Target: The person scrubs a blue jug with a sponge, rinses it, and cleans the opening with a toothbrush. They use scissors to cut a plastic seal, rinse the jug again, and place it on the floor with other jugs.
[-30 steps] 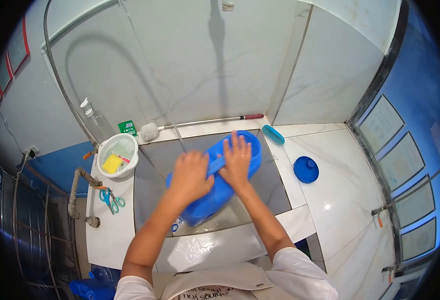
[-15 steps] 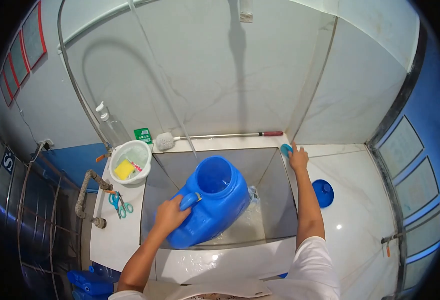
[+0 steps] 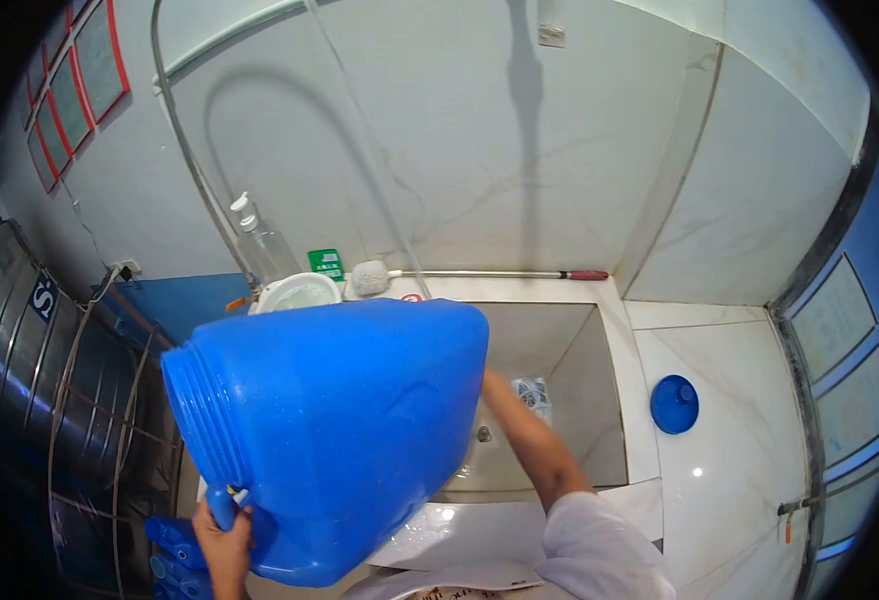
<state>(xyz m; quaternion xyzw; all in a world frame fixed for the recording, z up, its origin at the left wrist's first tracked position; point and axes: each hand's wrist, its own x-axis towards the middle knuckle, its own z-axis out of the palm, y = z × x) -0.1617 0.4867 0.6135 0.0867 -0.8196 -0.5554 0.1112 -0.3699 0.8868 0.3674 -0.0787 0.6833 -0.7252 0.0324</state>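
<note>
A big blue plastic water jug (image 3: 340, 400) lies tilted on its side above the near left of the sink. Its wide threaded mouth faces left and its base faces right. My left hand (image 3: 225, 548) is closed around the small handle beside the mouth. My right forearm (image 3: 538, 440) reaches up behind the jug's base end; the right hand itself is hidden by the jug. Below is the grey sink (image 3: 580, 360), wet at the bottom, with a drain and a crumpled clear-and-blue piece of plastic (image 3: 532, 396).
A long-handled brush (image 3: 490, 274) lies along the back ledge, near a green packet (image 3: 326, 264), a pump bottle (image 3: 265, 240) and a partly covered white basin (image 3: 300, 292). A blue cap (image 3: 675, 404) sits on the right counter. A steel tank (image 3: 45, 370) stands at left.
The jug has been lifted from the sink and turned, its mouth swinging to the left. My right hand has left the round blue item at the back right corner and gone behind the jug.
</note>
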